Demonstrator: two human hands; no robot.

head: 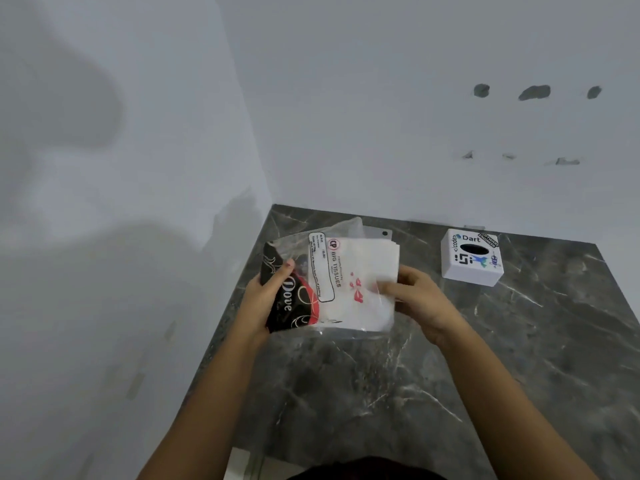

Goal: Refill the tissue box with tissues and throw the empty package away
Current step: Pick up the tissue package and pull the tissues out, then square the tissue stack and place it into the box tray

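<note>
So from my feed, far left is just the pale grey wall meeting the corner. Next in, the left hand has its grip closed around the black-and-red printed end of the clear plastic tissue package, thumb on top near the white "Dove" lettering, fingers wrapped underneath. The package is held up just above the dark grey marble worktop, roughly level, with its label side facing me. I can read "BIG TISSUES" on it. Inside sits the stack of white tissues, filling the right-hand half of the package, with a few small red marks printed over them. The right hand is pinching that right edge, thumb on top of the plastic, fingers closed on it from below. I can't tell if it's got only the plastic or the tissues too. Further right, well apart from both hands, the small white cube tissue box with stickers and a dark oval slot on top stands on the worktop near the back wall.
</note>
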